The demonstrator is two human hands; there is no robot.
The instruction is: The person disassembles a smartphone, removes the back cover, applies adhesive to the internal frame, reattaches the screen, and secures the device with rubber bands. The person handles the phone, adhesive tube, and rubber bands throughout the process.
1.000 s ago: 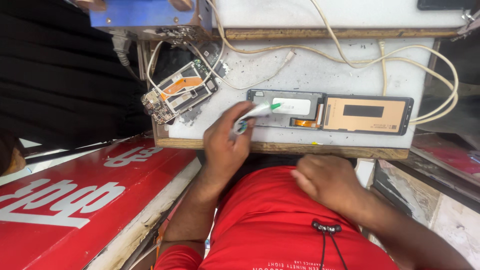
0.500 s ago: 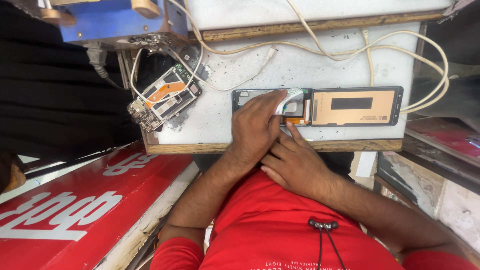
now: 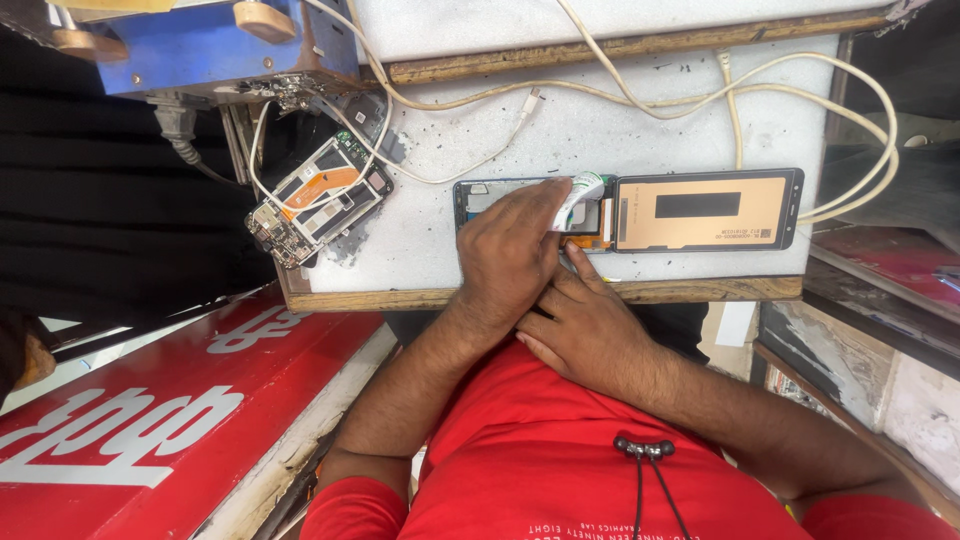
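Counter [image 3: 520,250]: white, scuffed and speckled, edged in wood, carrying everything listed here and serving as the landmark. Red signboard [image 3: 150,420]: lying off the counter's left front corner, white lettering showing. Blue machine [image 3: 200,45]: sitting at the counter's back left corner, wires trailing from its underside. Red shirt [image 3: 560,460]: the person is wearing it at the counter's front edge, black earphone cords hanging down the chest. Cream cables [image 3: 700,90]: looping across the back of the counter and curling round its right end. Opened phone [image 3: 530,205]: lying flat near the middle of the counter, close to the front edge, its frame partly covered by the hands. Detached screen panel [image 3: 705,208]: lying face down just right of the opened phone, tan back with a dark rectangle, joined to it by an orange flex. Stripped phone body [image 3: 315,200]: resting tilted at the counter's left edge, circuit parts and an orange strip exposed. Left hand [image 3: 515,255]: pressing down on the opened phone, its grip closing narrowly on a small white tube [image 3: 580,195] with a green tip, held against the phone's right end. Right hand [image 3: 585,335]: lying at the counter's front edge, fingers [image 3: 580,265] reaching up to the phone beside the left hand; its grip is loose, holding nothing that can be seen.
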